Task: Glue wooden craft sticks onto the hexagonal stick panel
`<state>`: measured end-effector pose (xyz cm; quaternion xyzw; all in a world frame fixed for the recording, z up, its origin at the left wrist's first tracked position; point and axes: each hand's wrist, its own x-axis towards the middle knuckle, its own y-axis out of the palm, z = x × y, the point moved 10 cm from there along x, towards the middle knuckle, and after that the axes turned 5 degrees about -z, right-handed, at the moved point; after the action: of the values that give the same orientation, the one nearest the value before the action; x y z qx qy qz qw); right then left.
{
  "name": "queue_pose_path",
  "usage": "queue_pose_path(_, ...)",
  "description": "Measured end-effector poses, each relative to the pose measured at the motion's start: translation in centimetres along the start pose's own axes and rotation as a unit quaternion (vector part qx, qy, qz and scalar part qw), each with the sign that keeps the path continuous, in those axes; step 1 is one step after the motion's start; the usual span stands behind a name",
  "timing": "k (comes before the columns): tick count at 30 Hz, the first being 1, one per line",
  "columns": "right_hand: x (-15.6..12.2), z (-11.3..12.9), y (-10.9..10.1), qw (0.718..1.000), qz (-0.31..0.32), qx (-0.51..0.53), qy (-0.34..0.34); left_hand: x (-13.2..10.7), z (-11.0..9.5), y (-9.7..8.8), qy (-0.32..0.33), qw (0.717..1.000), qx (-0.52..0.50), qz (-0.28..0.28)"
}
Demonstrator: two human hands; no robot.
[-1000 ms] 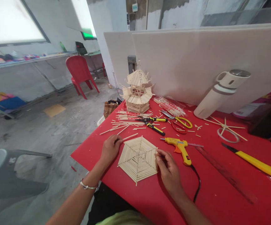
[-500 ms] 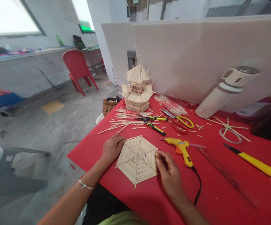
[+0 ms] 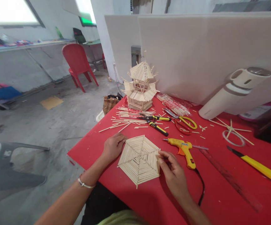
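Observation:
A flat hexagonal panel of thin wooden sticks (image 3: 129, 164), laid in rings like a web, is on the red table in front of me. My left hand (image 3: 113, 147) has its fingers closed at the panel's upper left edge. At the right edge, my right hand (image 3: 173, 168) pinches the rim between thumb and fingers. Just beyond that hand lies a yellow hot glue gun (image 3: 183, 150) with a glue stick in its back. A pagoda model made of sticks (image 3: 141, 87) stands upright at the table's far corner.
Black-and-yellow pliers (image 3: 157, 125), scissors (image 3: 188, 122) and loose sticks (image 3: 118, 122) lie behind the panel. To the right are a yellow-handled knife (image 3: 262, 167), a clear ruler (image 3: 229, 178), a star-shaped stick frame (image 3: 231, 128) and a white bottle (image 3: 226, 97). The glue gun's cord (image 3: 202, 184) trails toward me.
The view has shifted slightly, so the table things appear a little farther right. Both hands keep their places at the panel's edges, and the panel stays flat.

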<state>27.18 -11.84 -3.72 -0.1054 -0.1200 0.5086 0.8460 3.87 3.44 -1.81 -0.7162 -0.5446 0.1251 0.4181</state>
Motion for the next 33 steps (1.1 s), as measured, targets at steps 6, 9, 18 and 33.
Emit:
queue_pose_path(6, 5.4, 6.7, 4.6, 0.939, 0.227, -0.215, -0.143, 0.3, 0.7, 0.3, -0.002, 0.999, -0.017, 0.028)
queue_pose_path(9, 8.9, 7.2, 9.3, 0.854, 0.362, -0.329, -0.177, 0.5, 0.8, 0.3, -0.006, 0.999, -0.010, 0.036)
queue_pose_path(18, 12.7, 4.8, 16.9, 0.755, 0.522, -0.367, -0.149, 0.4, 0.5, 0.3, -0.028, 0.998, 0.008, 0.047)
queue_pose_path(33, 11.9, 5.8, 17.4, 0.688, 0.533, -0.449, -0.205, -0.3, 0.1, 0.0, 0.002, 1.000, 0.026, 0.013)
